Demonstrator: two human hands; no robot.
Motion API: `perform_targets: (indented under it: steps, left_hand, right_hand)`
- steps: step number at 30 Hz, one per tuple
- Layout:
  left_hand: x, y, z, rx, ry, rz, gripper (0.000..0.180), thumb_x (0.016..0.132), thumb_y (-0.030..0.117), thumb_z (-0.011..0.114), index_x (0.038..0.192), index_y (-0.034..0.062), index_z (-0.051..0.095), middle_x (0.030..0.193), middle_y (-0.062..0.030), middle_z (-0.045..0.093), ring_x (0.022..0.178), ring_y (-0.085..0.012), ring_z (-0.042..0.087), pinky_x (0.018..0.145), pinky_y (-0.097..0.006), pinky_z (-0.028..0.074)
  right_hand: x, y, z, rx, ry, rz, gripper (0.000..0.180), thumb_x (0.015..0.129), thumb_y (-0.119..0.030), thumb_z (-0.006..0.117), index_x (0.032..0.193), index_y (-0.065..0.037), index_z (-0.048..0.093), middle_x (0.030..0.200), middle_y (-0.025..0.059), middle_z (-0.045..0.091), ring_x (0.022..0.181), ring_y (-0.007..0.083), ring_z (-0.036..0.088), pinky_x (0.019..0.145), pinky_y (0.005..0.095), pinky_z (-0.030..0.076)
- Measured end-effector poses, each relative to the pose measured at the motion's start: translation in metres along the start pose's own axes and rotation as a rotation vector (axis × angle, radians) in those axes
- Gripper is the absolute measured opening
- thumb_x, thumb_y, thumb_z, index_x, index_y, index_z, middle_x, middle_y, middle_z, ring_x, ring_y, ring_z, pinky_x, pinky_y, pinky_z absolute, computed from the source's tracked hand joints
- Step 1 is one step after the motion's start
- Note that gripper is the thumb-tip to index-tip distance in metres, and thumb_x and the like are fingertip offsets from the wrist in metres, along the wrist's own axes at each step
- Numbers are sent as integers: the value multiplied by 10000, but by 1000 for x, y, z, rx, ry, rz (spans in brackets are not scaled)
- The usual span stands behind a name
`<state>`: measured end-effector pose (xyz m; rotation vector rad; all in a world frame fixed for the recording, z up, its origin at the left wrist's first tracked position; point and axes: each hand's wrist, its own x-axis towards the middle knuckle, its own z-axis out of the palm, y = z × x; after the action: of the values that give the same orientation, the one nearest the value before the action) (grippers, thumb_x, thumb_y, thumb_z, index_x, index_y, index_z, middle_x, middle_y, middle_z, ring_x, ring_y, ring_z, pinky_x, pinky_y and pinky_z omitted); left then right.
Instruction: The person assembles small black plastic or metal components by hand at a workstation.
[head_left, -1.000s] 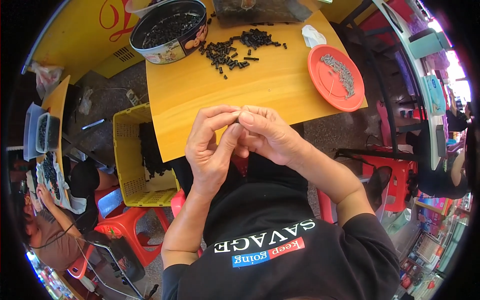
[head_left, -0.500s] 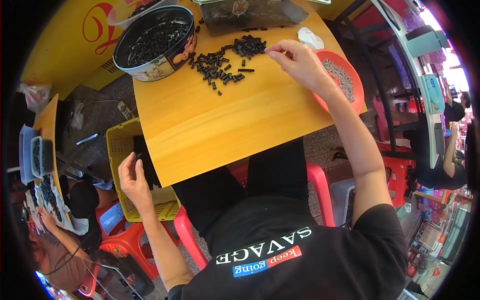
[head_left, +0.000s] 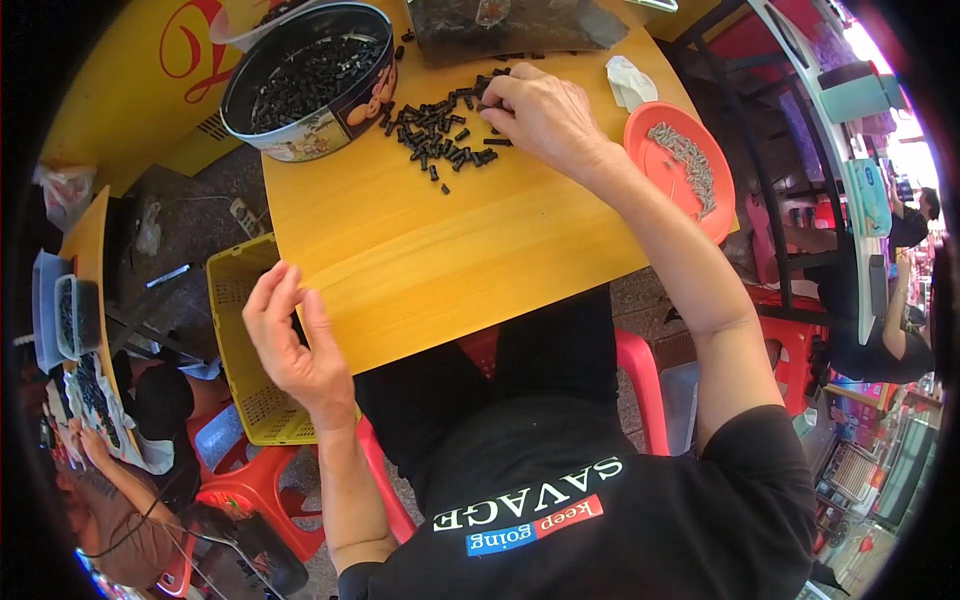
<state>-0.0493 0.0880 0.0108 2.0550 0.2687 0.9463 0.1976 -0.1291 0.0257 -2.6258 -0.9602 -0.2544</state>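
My right hand [head_left: 548, 112] is over the far part of the yellow table [head_left: 430, 265]. Its fingers curl down into a heap of small black cylindrical parts [head_left: 440, 130]. The fingertips are partly hidden, and what they pinch cannot be made out. At the table's left edge my left hand [head_left: 297, 345] hovers with fingers apart and nothing visible in them. Below and beside it stands a yellow plastic crate [head_left: 228, 300]. To the right of my right hand lies an orange-red plate [head_left: 720, 165] with many small grey metal screws on it.
A round tin [head_left: 300, 145] full of black parts stands at the table's far left. Behind the heap is a clear bin [head_left: 515, 35]; a crumpled white tissue [head_left: 628, 80] lies by the plate. Red plastic chairs [head_left: 265, 480] and another person's arm [head_left: 135, 480] are at left.
My left hand has risen from the crate toward the table edge and opened; the small dark piece at its fingertips is gone. My right hand has moved left over the heap.
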Motion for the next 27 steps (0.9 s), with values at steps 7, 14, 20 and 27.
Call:
perform_targets:
  steps: [7, 14, 20, 27]
  left_hand:
    - [8, 34, 34, -62, -216, 107, 240, 873, -79, 632, 1096, 3, 664, 1080, -128, 635, 958, -222, 629, 811, -291, 504]
    - [9, 41, 59, -378, -265, -110, 195, 897, -54, 634, 1080, -1, 675, 984, -92, 644, 838, -159, 627, 763, -257, 499]
    - [17, 69, 72, -512, -201, -117, 184, 903, -24, 652, 1082, 7, 679, 972, -82, 637, 832, -143, 629, 742, -250, 500]
    - [11, 84, 78, -417, -256, 97, 205, 878, -58, 667, 1071, 12, 675, 997, -92, 596, 844, -159, 602, 733, -259, 498]
  right_hand:
    - [0, -4, -4, -5, -61, 0, 199, 868, -232, 680, 964, -58, 693, 953, 89, 647, 887, 290, 645, 792, 400, 503]
    - [-20, -28, -34, 723, -156, 113, 178, 898, -172, 695, 980, -14, 685, 837, 35, 689, 625, 102, 586, 597, 242, 473]
    - [-63, -52, -57, 1452, -326, 180, 216, 919, -132, 697, 1059, 31, 668, 824, 33, 666, 638, 68, 562, 591, 207, 451]
    - [-97, -55, -58, 1763, -386, 424, 177, 927, -109, 672, 1051, 16, 660, 835, 67, 677, 613, 84, 567, 559, 216, 450]
